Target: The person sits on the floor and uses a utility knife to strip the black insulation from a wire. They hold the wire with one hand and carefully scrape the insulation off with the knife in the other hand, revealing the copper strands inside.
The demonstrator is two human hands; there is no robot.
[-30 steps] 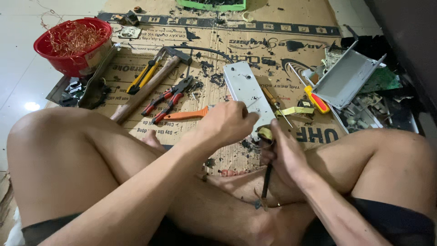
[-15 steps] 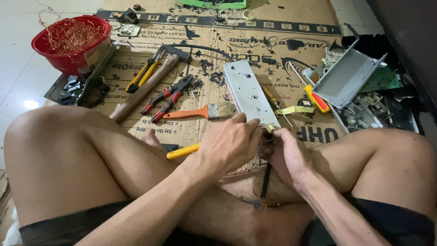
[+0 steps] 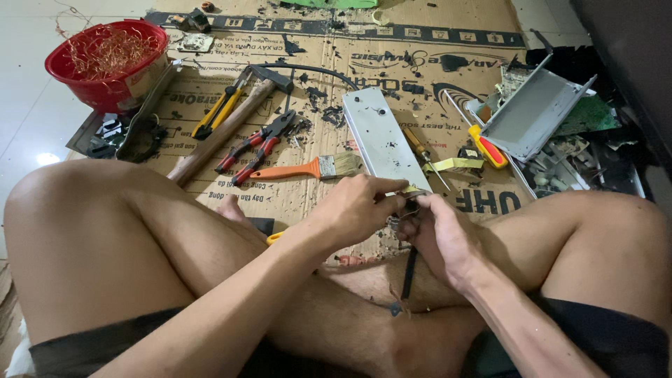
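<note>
Since half a second ago, both hands sit slightly higher over my crossed legs, and the yellow handle beside my left wrist is now mostly hidden, only its tip [image 3: 274, 238] showing.

Head view: left hand [image 3: 357, 210] is closed in a pinch on a small dark metal part [image 3: 406, 208], steadying it from above; right hand [image 3: 437, 234] is curled around the same part from below, so it stays braced between both over my lap. A black cord [image 3: 408, 274] hangs down from it. On the cardboard sheet [image 3: 448, 35] beyond lie a grey metal panel [image 3: 381, 136], an orange-handled paintbrush [image 3: 308, 169], red pliers [image 3: 255, 143], a hammer [image 3: 224, 129] and a red bowl of copper wire [image 3: 105, 63], within reach.
</note>
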